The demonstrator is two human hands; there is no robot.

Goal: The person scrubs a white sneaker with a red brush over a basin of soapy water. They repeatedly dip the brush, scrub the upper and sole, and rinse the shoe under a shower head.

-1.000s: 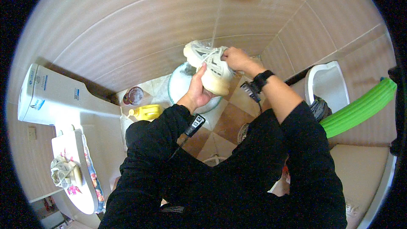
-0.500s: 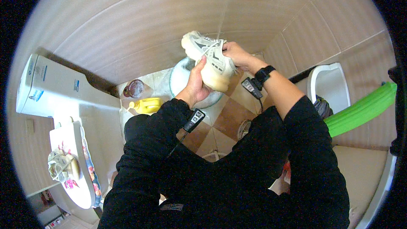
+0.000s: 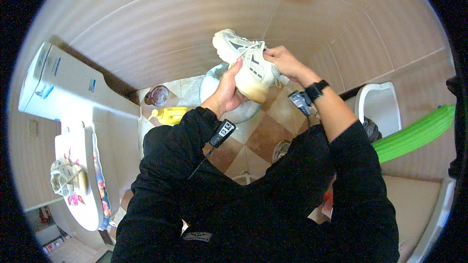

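A cream-white sneaker with grey and dark trim is held up over a round basin on the floor, its toe toward the far left. Wrapped around the sole side, my left hand has its thumb on the shoe's side. My right hand, with a black band on the wrist, grips the shoe's collar by the laces; its fingertips are partly hidden. Whitish suds or cloudy water show in the basin, which the shoe and my left hand partly cover.
A yellow jug and a dark reddish round item stand on the tiled floor at the left. Another sneaker rests on the white toilet lid. On the right are a white corner basin and a long green object.
The view has shifted slightly. In the picture the sneaker and both hands sit a little farther right, with both hands still gripping it.
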